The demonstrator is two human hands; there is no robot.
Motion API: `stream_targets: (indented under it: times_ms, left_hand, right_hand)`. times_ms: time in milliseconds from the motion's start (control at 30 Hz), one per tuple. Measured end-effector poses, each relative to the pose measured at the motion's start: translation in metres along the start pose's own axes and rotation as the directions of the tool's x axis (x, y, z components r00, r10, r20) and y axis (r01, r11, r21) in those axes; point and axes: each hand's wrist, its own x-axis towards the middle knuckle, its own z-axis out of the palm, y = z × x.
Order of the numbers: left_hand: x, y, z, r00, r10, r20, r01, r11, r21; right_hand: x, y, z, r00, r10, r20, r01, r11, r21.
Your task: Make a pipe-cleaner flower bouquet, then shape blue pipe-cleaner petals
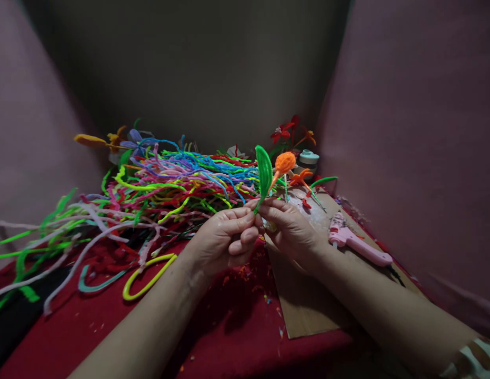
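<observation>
Both hands, left (225,239) and right (290,229), pinching green leaf (264,172) and orange flower (285,162) stem (grip firm); could slip apart if loosened.

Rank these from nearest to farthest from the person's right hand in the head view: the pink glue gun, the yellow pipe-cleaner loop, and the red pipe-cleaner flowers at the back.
1. Pink glue gun: just right of the right hand, on the cardboard.
2. Red pipe-cleaner flowers: behind the hand, by the back wall.
3. Yellow pipe-cleaner loop: far left, beyond the left hand, on the red cloth.
</observation>
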Motion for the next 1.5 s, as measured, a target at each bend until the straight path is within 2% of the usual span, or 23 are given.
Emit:
stream_targets:
  times_ms: [267, 333, 400, 467, 533, 600, 633, 667, 767, 833, 900, 1000, 1233, 1400, 1500]
  left_hand:
    - [0.003, -0.004, 0.0, 1.0, 0.016, -0.014, -0.015, 1.0, 0.02]
    - [0.004, -0.004, 0.002, 0.997, 0.032, -0.068, -0.024, 0.993, 0.112]
    - [0.005, -0.005, 0.006, 0.98, 0.11, -0.165, -0.057, 0.954, 0.296]
    - [0.006, -0.008, 0.009, 0.924, 0.281, -0.258, -0.101, 0.832, 0.546]
    - [0.006, -0.013, 0.011, 0.833, 0.485, -0.267, -0.113, 0.621, 0.775]
    - [0.007, -0.016, 0.012, 0.769, 0.597, -0.227, -0.099, 0.463, 0.881]
    - [0.007, -0.017, 0.012, 0.768, 0.599, -0.226, -0.09, 0.451, 0.888]
    - [0.007, -0.017, 0.013, 0.785, 0.568, -0.246, -0.08, 0.487, 0.87]
    - [0.007, -0.014, 0.014, 0.863, 0.391, -0.319, -0.051, 0.697, 0.716]
    - [0.007, -0.011, 0.014, 0.886, 0.321, -0.335, -0.054, 0.788, 0.613]
    - [0.007, -0.009, 0.013, 0.892, 0.297, -0.34, -0.074, 0.839, 0.539]
    - [0.007, -0.008, 0.011, 0.901, 0.281, -0.332, -0.105, 0.881, 0.462]
    - [0.005, -0.008, 0.007, 0.919, 0.269, -0.288, -0.152, 0.916, 0.371]
    - [0.005, -0.006, 0.003, 0.961, 0.179, -0.211, -0.12, 0.956, 0.267]
    - [0.006, -0.005, 0.0, 0.979, 0.13, -0.154, -0.101, 0.978, 0.182]
  right_hand:
    - [-0.004, -0.002, 0.005, 1.0, 0.0, -0.015, 0.0, 1.0, 0.003]
    - [-0.003, -0.001, 0.005, 0.998, 0.013, -0.055, -0.013, 1.0, 0.002]
    - [-0.002, 0.0, 0.005, 0.996, 0.017, -0.087, -0.016, 1.0, 0.005]
    - [-0.001, 0.002, 0.005, 0.994, 0.002, -0.111, -0.002, 1.0, 0.002]
    - [-0.001, 0.003, 0.005, 0.991, -0.018, -0.13, 0.017, 1.0, -0.006]
    - [-0.002, 0.004, 0.005, 0.99, -0.036, -0.137, 0.033, 0.999, -0.023]
    - [-0.003, 0.004, 0.005, 0.989, -0.048, -0.137, 0.044, 0.998, -0.034]
    - [-0.004, 0.005, 0.005, 0.988, -0.061, -0.139, 0.056, 0.997, -0.044]
    - [-0.004, 0.006, 0.005, 0.986, -0.068, -0.149, 0.058, 0.996, -0.067]
    - [-0.004, 0.006, 0.005, 0.987, -0.048, -0.152, 0.038, 0.997, -0.068]
    - [-0.004, 0.004, 0.006, 0.991, -0.025, -0.131, 0.018, 0.998, -0.058]
    - [-0.005, 0.002, 0.006, 0.997, -0.015, -0.07, 0.012, 0.999, -0.042]
    - [-0.003, 0.003, -0.003, 0.996, -0.084, -0.041, 0.081, 0.994, -0.07]
    - [0.0, 0.006, -0.004, 0.988, -0.144, -0.063, 0.138, 0.986, -0.092]
    - [0.002, 0.007, -0.004, 0.99, -0.127, -0.068, 0.124, 0.991, -0.039]
